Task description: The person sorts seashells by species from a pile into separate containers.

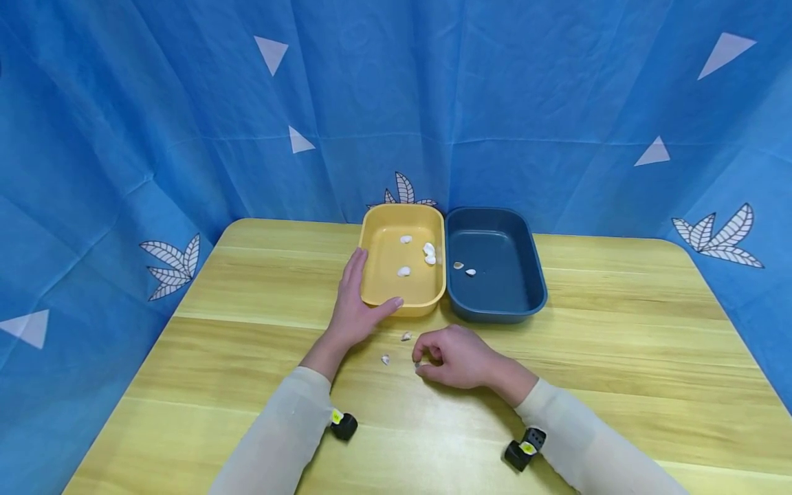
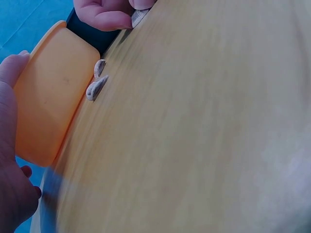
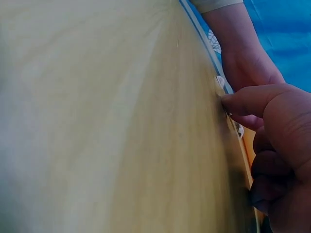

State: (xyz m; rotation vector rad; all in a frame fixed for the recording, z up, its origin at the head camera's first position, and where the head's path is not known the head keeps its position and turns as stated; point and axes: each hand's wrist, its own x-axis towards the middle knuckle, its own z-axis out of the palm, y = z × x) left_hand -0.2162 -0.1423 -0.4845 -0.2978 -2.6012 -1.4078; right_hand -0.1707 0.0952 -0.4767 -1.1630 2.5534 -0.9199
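My right hand (image 1: 454,357) pinches a small grey-white seashell (image 2: 140,17) between thumb and forefinger, low over the table. Two other small seashells lie on the wood: one (image 1: 406,336) near the yellow tray's front, the other (image 1: 386,359) a bit closer to me. My left hand (image 1: 357,309) rests against the near left corner of the yellow tray (image 1: 402,311), fingers extended along its side and thumb at the front rim. Several white shells (image 1: 404,271) lie in that tray. Inside the dark blue tray (image 1: 495,317) are two small shells (image 1: 470,272).
Both trays stand side by side toward the back of the wooden table (image 1: 619,344). A blue curtain (image 1: 371,103) with white triangles and leaf prints hangs behind and around it. Each sleeve carries a small black camera (image 1: 344,426) at the wrist.
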